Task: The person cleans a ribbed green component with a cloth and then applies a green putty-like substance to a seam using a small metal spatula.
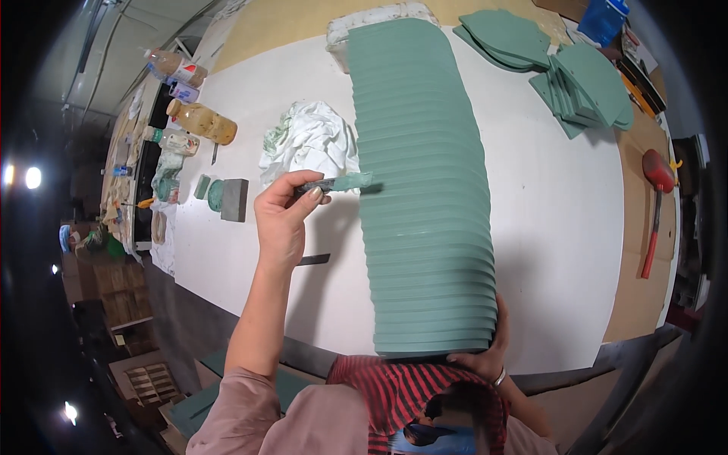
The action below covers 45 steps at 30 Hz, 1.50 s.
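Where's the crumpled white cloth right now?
The crumpled white cloth lies left of centre in the head view, on the white sheet, just left of the row of green panels and beyond the left hand.

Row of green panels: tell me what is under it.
The row of green panels lies over a white sheet, which shows along both sides. A stained white block pokes out around the far end; whatever else lies beneath is covered.

1. From the person's head, the camera looks steeply down across the white worktop [561,250], facing its far side.
2. Its wide view sits near, above left hand [282,216] and right hand [487,358].
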Each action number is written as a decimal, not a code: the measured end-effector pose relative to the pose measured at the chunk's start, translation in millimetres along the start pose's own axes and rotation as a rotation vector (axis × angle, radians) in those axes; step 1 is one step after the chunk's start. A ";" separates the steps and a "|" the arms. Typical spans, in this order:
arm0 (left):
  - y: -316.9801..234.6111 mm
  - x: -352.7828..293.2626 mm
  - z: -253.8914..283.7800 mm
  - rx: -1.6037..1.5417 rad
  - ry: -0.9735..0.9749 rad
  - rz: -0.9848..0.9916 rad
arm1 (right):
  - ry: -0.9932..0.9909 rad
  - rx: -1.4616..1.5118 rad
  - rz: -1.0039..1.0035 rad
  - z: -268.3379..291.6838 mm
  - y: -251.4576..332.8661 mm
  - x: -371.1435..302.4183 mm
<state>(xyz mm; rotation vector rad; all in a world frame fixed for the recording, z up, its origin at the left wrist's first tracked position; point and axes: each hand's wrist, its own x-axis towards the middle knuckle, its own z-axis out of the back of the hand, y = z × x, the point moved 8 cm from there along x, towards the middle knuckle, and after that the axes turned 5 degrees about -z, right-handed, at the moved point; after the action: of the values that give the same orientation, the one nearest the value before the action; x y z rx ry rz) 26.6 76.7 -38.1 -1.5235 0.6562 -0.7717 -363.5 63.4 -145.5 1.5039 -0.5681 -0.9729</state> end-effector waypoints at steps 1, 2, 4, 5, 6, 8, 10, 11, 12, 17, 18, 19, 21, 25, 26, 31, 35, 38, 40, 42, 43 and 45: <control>3.7 0.0 2.9 0.007 -0.025 0.026 | -0.008 -0.056 0.000 1.4 0.1 -0.4; 6.8 -0.1 5.5 0.013 -0.052 0.051 | -0.015 -0.112 0.000 2.2 0.0 -0.4; 11.5 1.9 7.9 0.011 -0.079 0.043 | -0.016 -0.145 0.015 2.5 1.4 0.1; 16.2 2.0 10.5 0.018 -0.086 0.060 | -0.019 -0.171 0.027 2.5 2.3 0.1; 15.2 4.0 10.6 0.038 -0.091 0.072 | -0.015 -0.165 0.035 2.7 2.6 0.0; 11.5 9.3 9.9 0.053 -0.119 0.075 | -0.029 -0.166 0.037 4.4 1.4 -0.9; 15.0 15.1 16.0 0.044 -0.153 0.084 | -0.033 -0.175 0.044 2.4 0.2 -1.5; 15.5 20.5 19.1 0.031 -0.169 0.076 | -0.040 -0.174 0.043 2.1 -0.3 -2.2; 15.9 25.0 21.2 0.019 -0.185 0.070 | -0.045 -0.172 0.041 2.7 -1.0 -3.0; 12.0 51.6 20.7 0.068 -0.174 0.016 | -0.078 -0.191 0.059 3.1 1.1 -5.3; 9.3 57.1 21.8 0.111 -0.171 0.003 | -0.071 -0.121 0.020 0.7 0.6 -3.2; 9.8 62.0 23.7 0.111 -0.165 0.000 | -0.067 -0.052 -0.019 -1.6 0.3 -1.8; 11.7 73.4 24.5 0.137 -0.123 -0.042 | -0.085 -0.005 -0.063 -2.8 7.6 -2.0; 13.3 99.1 26.6 0.154 -0.037 -0.093 | -0.115 0.023 -0.111 -2.6 7.5 -0.2; 11.3 104.5 27.8 0.174 -0.014 -0.108 | -0.122 0.057 -0.135 -4.5 7.1 -0.4; 10.3 122.9 25.5 0.206 0.091 -0.143 | -0.222 -0.023 -0.079 0.8 1.7 1.4; 8.4 131.8 24.1 0.257 0.187 -0.189 | -0.276 0.105 -0.142 5.8 -5.7 -3.8; 4.3 136.4 26.0 0.328 0.236 -0.214 | -0.267 0.258 -0.168 -0.2 -4.6 -3.1; 1.8 140.2 24.3 0.359 0.262 -0.238 | -0.282 0.265 -0.164 -3.2 -2.1 -3.6; 0.0 143.9 18.7 0.350 0.302 -0.266 | -0.295 0.277 -0.197 -5.8 -1.7 -3.4; 0.5 146.6 16.9 0.347 0.308 -0.268 | -0.302 0.279 -0.195 -4.7 -1.7 -3.5; 1.7 150.5 12.5 0.370 0.342 -0.289 | -0.277 0.267 -0.182 -3.1 -3.0 -4.4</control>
<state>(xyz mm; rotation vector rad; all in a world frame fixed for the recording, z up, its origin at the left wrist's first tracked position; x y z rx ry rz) 129.0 -33.6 -25.9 -1.1662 0.5085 -1.3169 -363.8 69.3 -147.4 1.6903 -0.7944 -1.2991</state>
